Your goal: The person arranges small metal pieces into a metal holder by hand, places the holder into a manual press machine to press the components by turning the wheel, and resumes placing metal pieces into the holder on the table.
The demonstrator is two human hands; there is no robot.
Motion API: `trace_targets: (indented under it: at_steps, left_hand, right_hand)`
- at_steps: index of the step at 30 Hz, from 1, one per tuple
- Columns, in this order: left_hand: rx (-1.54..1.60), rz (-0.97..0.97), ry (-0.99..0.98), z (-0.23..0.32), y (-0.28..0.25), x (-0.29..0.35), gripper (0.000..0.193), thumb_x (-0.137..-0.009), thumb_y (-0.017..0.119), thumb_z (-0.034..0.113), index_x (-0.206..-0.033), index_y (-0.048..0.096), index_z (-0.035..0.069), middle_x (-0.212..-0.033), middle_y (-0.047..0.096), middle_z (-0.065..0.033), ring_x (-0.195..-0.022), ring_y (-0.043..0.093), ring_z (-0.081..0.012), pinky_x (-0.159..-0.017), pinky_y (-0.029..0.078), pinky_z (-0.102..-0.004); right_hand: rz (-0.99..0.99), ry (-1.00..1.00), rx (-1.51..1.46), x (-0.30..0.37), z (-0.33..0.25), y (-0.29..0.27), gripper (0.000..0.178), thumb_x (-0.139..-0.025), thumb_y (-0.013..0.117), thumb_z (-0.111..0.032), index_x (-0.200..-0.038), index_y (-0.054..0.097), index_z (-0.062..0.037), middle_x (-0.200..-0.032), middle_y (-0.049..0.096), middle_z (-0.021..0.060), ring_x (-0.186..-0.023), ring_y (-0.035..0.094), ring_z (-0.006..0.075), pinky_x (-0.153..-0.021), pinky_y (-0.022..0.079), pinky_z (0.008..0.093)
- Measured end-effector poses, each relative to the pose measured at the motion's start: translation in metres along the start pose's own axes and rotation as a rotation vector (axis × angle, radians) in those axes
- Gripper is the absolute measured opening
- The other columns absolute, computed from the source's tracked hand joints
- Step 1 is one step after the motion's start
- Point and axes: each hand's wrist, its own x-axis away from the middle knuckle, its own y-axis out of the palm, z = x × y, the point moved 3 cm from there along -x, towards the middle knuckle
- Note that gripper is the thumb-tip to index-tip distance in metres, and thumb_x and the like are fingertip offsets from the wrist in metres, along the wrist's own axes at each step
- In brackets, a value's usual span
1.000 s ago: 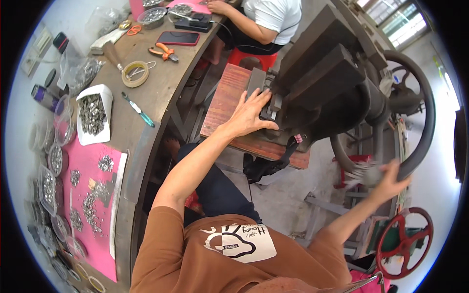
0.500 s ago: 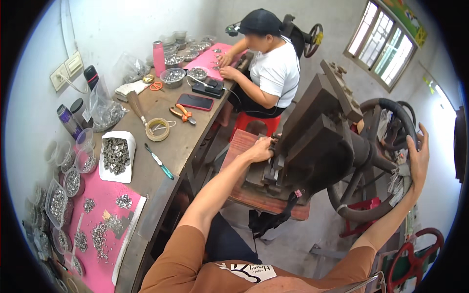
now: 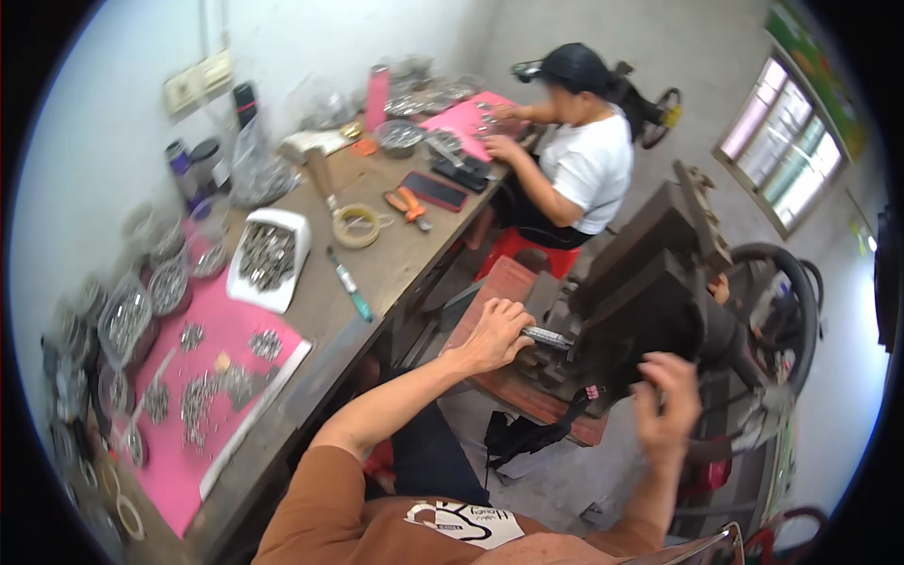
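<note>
My left hand point(image 3: 499, 336) is closed at the front of a dark metal hand press point(image 3: 621, 301). From its fingers a short silver-grey rod-like piece point(image 3: 548, 337) points toward the press jaws; its exact kind I cannot make out. My right hand point(image 3: 667, 405) hangs in the air in front of the press, blurred by motion, fingers apart and nothing seen in it. To its right is the press's large dark handwheel point(image 3: 800, 320), which it does not touch.
Left, a workbench point(image 3: 311, 301) bears a white scoop tray point(image 3: 292, 282) of metal parts, a toothbrush point(image 3: 350, 284), tape roll point(image 3: 358, 227), orange-handled pliers point(image 3: 407, 205) and a phone point(image 3: 435, 191). Small metal piles lie on a pink mat point(image 3: 235, 325). A co-worker point(image 3: 593, 169) sits on a red stool point(image 3: 527, 250).
My right hand has left the handwheel and come inward to the left. The silver-grey piece now shows in my left hand, which has shifted. The whole view has turned.
</note>
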Motion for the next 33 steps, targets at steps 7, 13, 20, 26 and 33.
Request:
trace_targets:
  at_steps: [7,13,20,26,33]
  left_hand:
    - [-0.229,0.271,-0.357,0.028,-0.138,0.131,0.031,-0.082,0.077,0.018,-0.109,0.065,0.008,-0.107,0.062,-0.0099,-0.105,0.056,-0.031,-0.096,0.037,-0.0451]
    - [-0.547,0.481,-0.716,0.086,-0.219,0.257,0.033,-0.08,0.077,0.014,-0.108,0.065,0.004,-0.108,0.063,-0.0114,-0.105,0.056,-0.0317,-0.093,0.04,-0.044]
    - [-0.678,0.563,-0.933,0.122,-0.257,0.35,0.03,-0.082,0.076,0.012,-0.109,0.066,0.003,-0.108,0.063,-0.0112,-0.101,0.056,-0.0309,-0.09,0.039,-0.0426]
    - [-0.672,0.508,-0.995,0.112,-0.277,0.361,0.03,-0.084,0.075,0.011,-0.112,0.068,0.004,-0.105,0.062,-0.0103,-0.098,0.055,-0.0295,-0.088,0.039,-0.0424]
    - [-0.847,0.558,-0.901,0.108,-0.274,0.349,0.03,-0.082,0.076,0.011,-0.112,0.073,0.01,-0.102,0.063,-0.0062,-0.099,0.057,-0.0262,-0.09,0.039,-0.0432]
  right_hand:
    - [-0.306,0.071,-0.466,0.017,-0.056,0.218,0.067,-0.083,0.081,-0.009,-0.14,0.047,0.004,-0.121,0.056,0.0208,-0.097,0.06,0.0341,-0.085,0.051,0.0409]
    - [-0.426,-0.325,-0.804,-0.001,-0.174,0.299,0.036,-0.09,0.062,0.007,-0.126,0.058,0.004,-0.102,0.061,0.0211,-0.092,0.065,0.0347,-0.08,0.052,0.0395]
    - [-0.647,-0.501,-0.907,0.015,-0.266,0.348,0.037,-0.087,0.064,0.009,-0.123,0.061,0.0011,-0.1,0.063,0.0185,-0.087,0.063,0.0373,-0.08,0.051,0.0425]
    - [-0.513,-0.558,-0.859,0.022,-0.293,0.364,0.052,-0.081,0.076,-0.002,-0.13,0.059,0.0004,-0.12,0.061,0.0162,-0.108,0.059,0.0356,-0.092,0.047,0.045]
    - [-0.407,-0.532,-0.812,0.031,-0.297,0.379,0.061,-0.076,0.084,-0.012,-0.131,0.059,-0.0028,-0.125,0.059,0.0138,-0.115,0.056,0.0348,-0.098,0.045,0.0448]
